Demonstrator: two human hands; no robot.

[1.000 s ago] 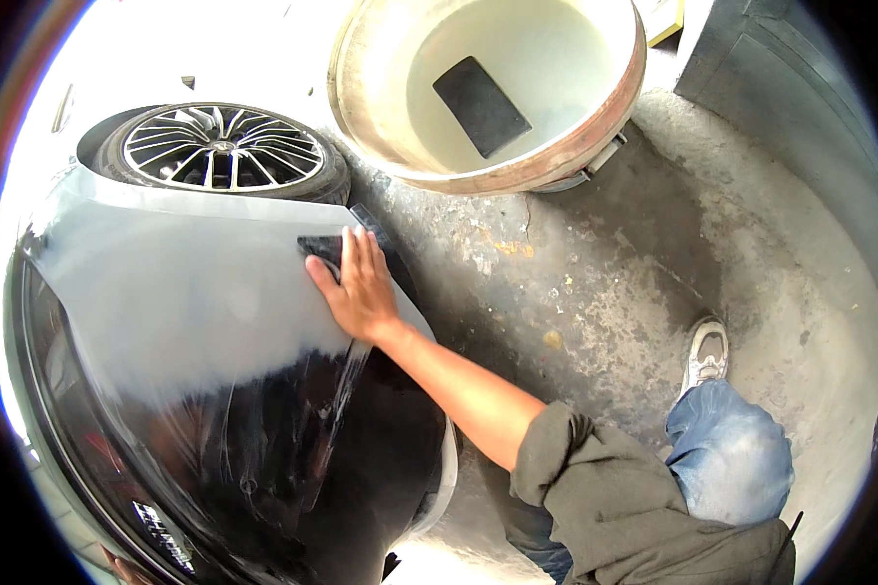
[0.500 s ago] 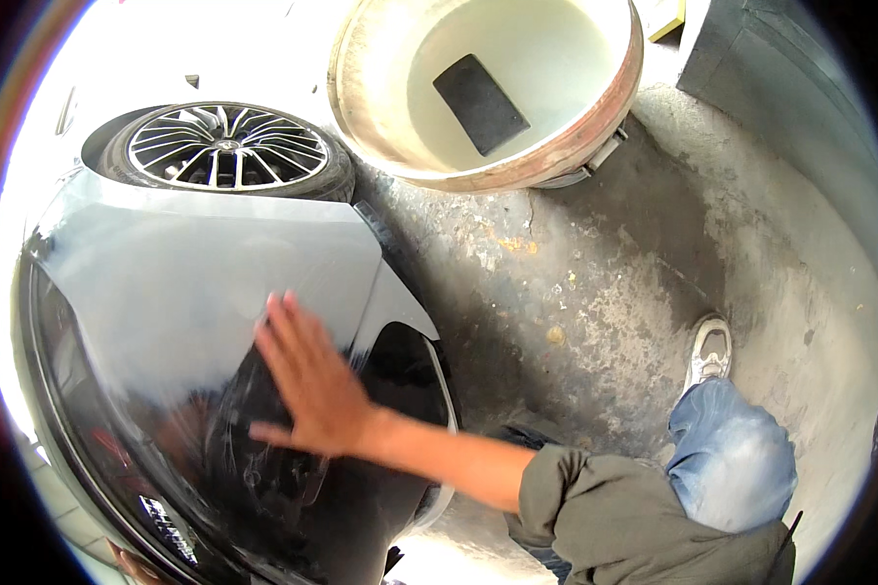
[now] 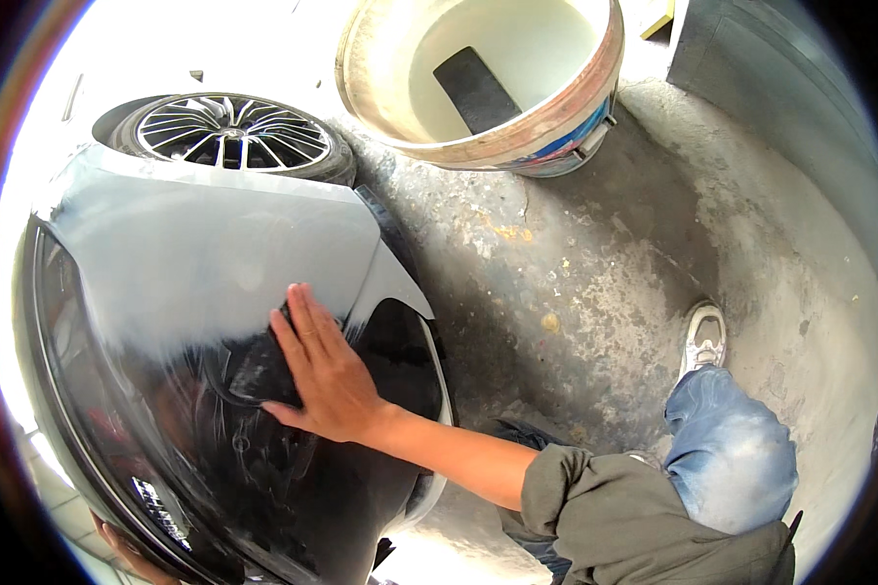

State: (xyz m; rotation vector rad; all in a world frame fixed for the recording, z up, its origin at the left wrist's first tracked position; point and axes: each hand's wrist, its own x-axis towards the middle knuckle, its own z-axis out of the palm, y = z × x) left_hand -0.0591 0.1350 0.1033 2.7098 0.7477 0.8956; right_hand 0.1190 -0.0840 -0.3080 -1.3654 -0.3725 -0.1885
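My right hand (image 3: 332,375) lies palm down on a car's body panel (image 3: 224,229), fingers stretched forward and thumb out to the left. Under it sticks out a dark flat sheet (image 3: 254,372), mostly covered by the palm, so its exact kind stays hidden. The panel is dull grey at the far side and fades into glossy, smeared black (image 3: 293,487) nearer me. At the lower left, part of my left hand (image 3: 127,551) shows beyond the car's edge; its fingers cannot be made out.
A car wheel (image 3: 232,134) is beyond the grey panel. A dirty white bucket (image 3: 478,151) of cloudy liquid stands ahead, with a black rectangular block (image 3: 476,90) in it. Stained concrete floor (image 3: 595,322) lies to the right, with my shoe (image 3: 704,341) and bent knee (image 3: 732,444).
My right hand has slid slightly to the right over the panel. Slightly more of my left hand shows. The view has shifted a little, revealing more of the bucket's outer side.
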